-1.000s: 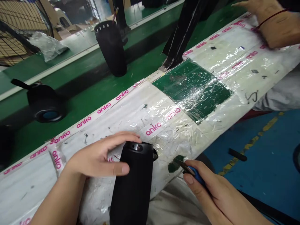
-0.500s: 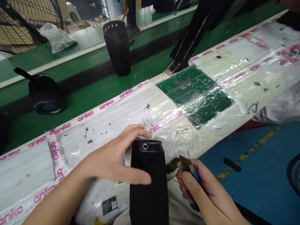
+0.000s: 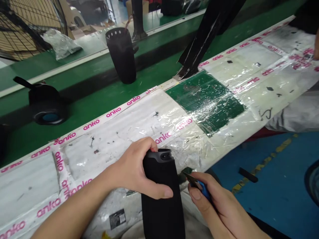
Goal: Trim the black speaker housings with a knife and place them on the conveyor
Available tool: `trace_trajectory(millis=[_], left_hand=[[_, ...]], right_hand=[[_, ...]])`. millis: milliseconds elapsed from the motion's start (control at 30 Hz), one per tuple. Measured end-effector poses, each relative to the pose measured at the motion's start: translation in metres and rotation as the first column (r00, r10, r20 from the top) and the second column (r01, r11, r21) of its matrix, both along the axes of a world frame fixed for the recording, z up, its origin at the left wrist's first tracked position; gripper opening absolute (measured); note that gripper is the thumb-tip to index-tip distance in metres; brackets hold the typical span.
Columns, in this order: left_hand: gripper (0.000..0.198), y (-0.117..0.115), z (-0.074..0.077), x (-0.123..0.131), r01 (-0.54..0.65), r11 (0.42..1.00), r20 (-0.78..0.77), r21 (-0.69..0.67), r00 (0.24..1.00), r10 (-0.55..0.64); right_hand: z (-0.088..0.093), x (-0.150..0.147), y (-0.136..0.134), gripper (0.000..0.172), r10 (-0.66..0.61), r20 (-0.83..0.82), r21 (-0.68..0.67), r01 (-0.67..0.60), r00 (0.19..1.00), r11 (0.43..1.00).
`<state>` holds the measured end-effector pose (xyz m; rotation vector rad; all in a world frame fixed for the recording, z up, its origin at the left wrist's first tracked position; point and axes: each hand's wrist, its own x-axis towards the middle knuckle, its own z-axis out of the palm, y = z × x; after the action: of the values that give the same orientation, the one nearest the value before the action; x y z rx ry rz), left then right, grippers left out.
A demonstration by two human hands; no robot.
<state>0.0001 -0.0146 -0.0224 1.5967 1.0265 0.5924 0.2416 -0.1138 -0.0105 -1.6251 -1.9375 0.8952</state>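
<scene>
My left hand (image 3: 137, 169) wraps round the upper part of a black fabric-covered speaker body (image 3: 163, 215), its thumb across the front and its fingers at the top rim. The speaker body stands nearly upright before me, its lower end cut off by the frame. Its top end has a grey-black plastic collar (image 3: 159, 155) with holes in the side. To the right of it, my right hand (image 3: 214, 202) is closed on a blue utility knife (image 3: 204, 191). The knife's blade points up and left, apart from the speaker body.
A plastic-covered bench (image 3: 119, 122) with pink-printed tape runs along a green conveyor belt (image 3: 97, 89). On the belt are a black tapered housing (image 3: 122, 56) and a black speaker (image 3: 47, 106) with a strap. A black post (image 3: 204, 36) rises behind. At right, part of another person's hand (image 3: 317, 49) shows.
My left hand has closed in round the speaker body, which has turned and shifted slightly right. The knife blade has tipped lower in my right hand.
</scene>
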Motion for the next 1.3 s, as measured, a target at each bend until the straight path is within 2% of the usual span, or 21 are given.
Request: trace_trajectory(millis=[33, 100, 167, 267, 367, 467, 533, 667, 800, 900, 1033, 1200, 1300], left_hand=[[0.069, 0.003, 0.002, -0.004, 0.004, 1.000, 0.022, 0.006, 1.000, -0.004], [0.065, 0.011, 0.004, -0.011, 0.036, 0.999, 0.055, -0.018, 0.998, -0.035], [0.067, 0.017, 0.004, -0.016, 0.084, 0.994, 0.048, -0.067, 0.996, -0.081], [0.067, 0.022, 0.003, -0.017, 0.123, 0.987, 0.012, -0.103, 0.992, -0.123], [0.057, 0.022, 0.005, -0.015, 0.174, 0.982, 0.011, -0.079, 0.985, -0.173], [0.047, 0.020, 0.007, -0.013, 0.216, 0.976, 0.023, -0.028, 0.976, -0.215], [0.044, 0.020, 0.008, -0.012, 0.228, 0.974, 0.011, 0.012, 0.973, -0.228], [0.054, 0.019, 0.008, -0.012, 0.227, 0.974, -0.043, 0.020, 0.973, -0.226], [0.061, 0.016, 0.006, -0.013, 0.203, 0.979, -0.093, -0.011, 0.975, -0.203], [0.058, 0.015, 0.004, -0.013, 0.212, 0.977, -0.064, -0.014, 0.975, -0.213], [0.055, 0.013, 0.007, -0.011, 0.225, 0.973, 0.007, 0.044, 0.974, -0.226], [0.052, 0.004, 0.019, -0.008, 0.187, 0.982, -0.111, -0.002, 0.976, -0.186], [0.047, 0.002, 0.019, -0.012, 0.237, 0.970, -0.078, -0.059, 0.967, -0.241]], right_hand=[[0.003, 0.001, 0.006, 0.020, 0.082, 0.068, 0.094, -0.088, 0.994, 0.992], [0.008, 0.001, 0.020, 0.019, 0.203, 0.200, 0.241, -0.249, 0.959, 0.938], [0.011, -0.001, 0.032, 0.022, 0.240, 0.315, 0.333, -0.344, 0.918, 0.878], [0.014, -0.007, 0.045, 0.028, 0.253, 0.459, 0.370, -0.442, 0.852, 0.817], [0.015, -0.010, 0.051, 0.029, 0.273, 0.550, 0.350, -0.514, 0.789, 0.783], [0.014, -0.010, 0.053, 0.027, 0.298, 0.597, 0.298, -0.550, 0.745, 0.780], [0.012, -0.009, 0.053, 0.034, 0.328, 0.614, 0.257, -0.575, 0.718, 0.777], [0.013, -0.007, 0.052, 0.048, 0.332, 0.623, 0.260, -0.588, 0.708, 0.766], [0.019, -0.006, 0.051, 0.057, 0.341, 0.617, 0.216, -0.570, 0.709, 0.793], [0.023, -0.005, 0.050, 0.058, 0.322, 0.616, 0.218, -0.548, 0.719, 0.807], [0.023, -0.005, 0.048, 0.055, 0.304, 0.630, 0.275, -0.571, 0.715, 0.773], [0.023, -0.007, 0.041, 0.049, 0.286, 0.699, 0.263, -0.607, 0.656, 0.750], [0.019, -0.006, 0.042, 0.058, 0.295, 0.687, 0.238, -0.589, 0.664, 0.772]])
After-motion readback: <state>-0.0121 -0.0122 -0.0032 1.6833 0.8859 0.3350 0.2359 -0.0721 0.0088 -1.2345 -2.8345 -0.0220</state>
